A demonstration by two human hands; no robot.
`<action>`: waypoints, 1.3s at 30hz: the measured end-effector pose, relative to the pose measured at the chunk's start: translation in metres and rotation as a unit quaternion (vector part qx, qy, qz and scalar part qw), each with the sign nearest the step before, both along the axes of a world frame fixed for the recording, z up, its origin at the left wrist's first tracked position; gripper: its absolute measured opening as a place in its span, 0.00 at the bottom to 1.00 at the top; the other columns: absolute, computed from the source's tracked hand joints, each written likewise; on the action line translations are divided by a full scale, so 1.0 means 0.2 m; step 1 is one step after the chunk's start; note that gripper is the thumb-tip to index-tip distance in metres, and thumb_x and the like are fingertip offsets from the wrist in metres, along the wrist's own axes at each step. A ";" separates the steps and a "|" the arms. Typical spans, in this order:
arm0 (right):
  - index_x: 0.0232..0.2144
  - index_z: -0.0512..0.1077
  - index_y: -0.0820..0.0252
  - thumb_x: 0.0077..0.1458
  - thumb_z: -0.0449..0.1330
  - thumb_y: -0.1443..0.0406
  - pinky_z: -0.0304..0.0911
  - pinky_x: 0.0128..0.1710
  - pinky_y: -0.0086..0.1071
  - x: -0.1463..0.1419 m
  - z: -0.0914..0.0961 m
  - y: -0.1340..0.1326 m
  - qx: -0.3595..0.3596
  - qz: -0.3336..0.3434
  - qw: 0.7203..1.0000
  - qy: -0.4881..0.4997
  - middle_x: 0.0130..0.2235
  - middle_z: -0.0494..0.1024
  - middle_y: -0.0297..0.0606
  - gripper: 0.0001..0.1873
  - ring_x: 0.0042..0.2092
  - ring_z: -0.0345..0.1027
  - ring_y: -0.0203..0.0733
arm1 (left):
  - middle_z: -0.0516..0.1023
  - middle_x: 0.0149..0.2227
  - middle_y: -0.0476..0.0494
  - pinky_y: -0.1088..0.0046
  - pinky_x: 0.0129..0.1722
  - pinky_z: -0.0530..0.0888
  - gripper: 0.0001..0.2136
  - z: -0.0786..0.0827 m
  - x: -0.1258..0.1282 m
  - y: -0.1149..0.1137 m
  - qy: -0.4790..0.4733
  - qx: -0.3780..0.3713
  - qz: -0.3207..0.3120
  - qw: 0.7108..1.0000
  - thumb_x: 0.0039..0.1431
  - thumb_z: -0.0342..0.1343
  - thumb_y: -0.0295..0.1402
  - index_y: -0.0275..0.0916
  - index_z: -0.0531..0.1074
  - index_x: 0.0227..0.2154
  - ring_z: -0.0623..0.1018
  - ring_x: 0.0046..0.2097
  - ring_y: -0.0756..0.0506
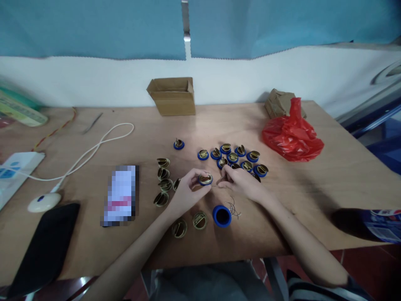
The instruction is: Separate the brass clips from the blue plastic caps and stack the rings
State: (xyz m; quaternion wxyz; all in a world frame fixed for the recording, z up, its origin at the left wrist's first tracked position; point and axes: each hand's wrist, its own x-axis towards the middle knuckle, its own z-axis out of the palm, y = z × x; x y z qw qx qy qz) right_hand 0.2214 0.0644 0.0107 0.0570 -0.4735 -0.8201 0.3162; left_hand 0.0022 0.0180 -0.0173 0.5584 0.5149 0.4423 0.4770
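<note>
A blue cup (216, 217) sits at five o'clock from the blue-rimmed disc (206, 180). The left hand (190, 188) pinches the disc's rim, the best hold; likely light, stiff. At three o'clock, the right hand (242, 182) curls in, its contents unclear.

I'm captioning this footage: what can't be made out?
In the head view:
Blue-rimmed piece: partly covered by the left hand.
Anything in the right hand: too small, behind fingers.
Phone screen: pixelated.
Bottle: cut off by the right edge.
Red bag: plastic hides any contents.
</note>
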 end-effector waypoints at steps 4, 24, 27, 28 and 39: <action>0.38 0.64 0.58 0.62 0.66 0.61 0.54 0.30 0.32 0.00 0.01 0.00 -0.004 0.000 1.000 0.004 0.30 0.77 0.35 0.13 0.30 0.69 0.40 | 0.80 0.48 0.41 0.67 0.52 0.77 0.11 0.00 0.00 0.00 0.001 0.000 0.001 1.000 0.52 0.66 0.28 0.40 0.72 0.37 0.81 0.50 0.45; 0.28 0.64 0.57 0.64 0.60 0.57 0.50 0.27 0.31 0.02 0.03 0.01 -0.014 0.014 0.997 0.073 0.25 0.67 0.29 0.16 0.26 0.58 0.34 | 0.82 0.47 0.44 0.61 0.52 0.77 0.22 0.03 0.02 -0.02 0.091 0.059 0.040 0.993 0.49 0.72 0.30 0.42 0.71 0.46 0.82 0.47 0.42; 0.28 0.61 0.56 0.65 0.57 0.52 0.54 0.25 0.29 0.01 0.06 0.01 -0.115 -0.028 0.975 0.186 0.24 0.65 0.28 0.18 0.25 0.60 0.32 | 0.81 0.49 0.44 0.59 0.54 0.77 0.22 0.03 0.01 -0.03 0.108 0.078 0.035 0.990 0.51 0.72 0.31 0.44 0.70 0.47 0.81 0.51 0.41; 0.29 0.61 0.56 0.65 0.57 0.51 0.57 0.24 0.29 0.01 0.07 0.00 -0.160 -0.042 0.959 0.228 0.24 0.65 0.27 0.18 0.24 0.60 0.32 | 0.81 0.50 0.43 0.59 0.54 0.76 0.22 0.03 0.01 -0.03 0.114 0.086 0.033 0.989 0.52 0.71 0.32 0.44 0.70 0.48 0.81 0.51 0.41; 0.29 0.66 0.58 0.60 0.64 0.50 0.56 0.17 0.22 -0.09 0.00 -0.05 -0.360 -0.112 0.817 0.436 0.22 0.66 0.24 0.20 0.20 0.60 0.28 | 0.81 0.49 0.44 0.62 0.50 0.81 0.22 0.04 0.00 -0.04 0.167 0.178 0.031 0.969 0.55 0.69 0.30 0.44 0.71 0.52 0.83 0.48 0.43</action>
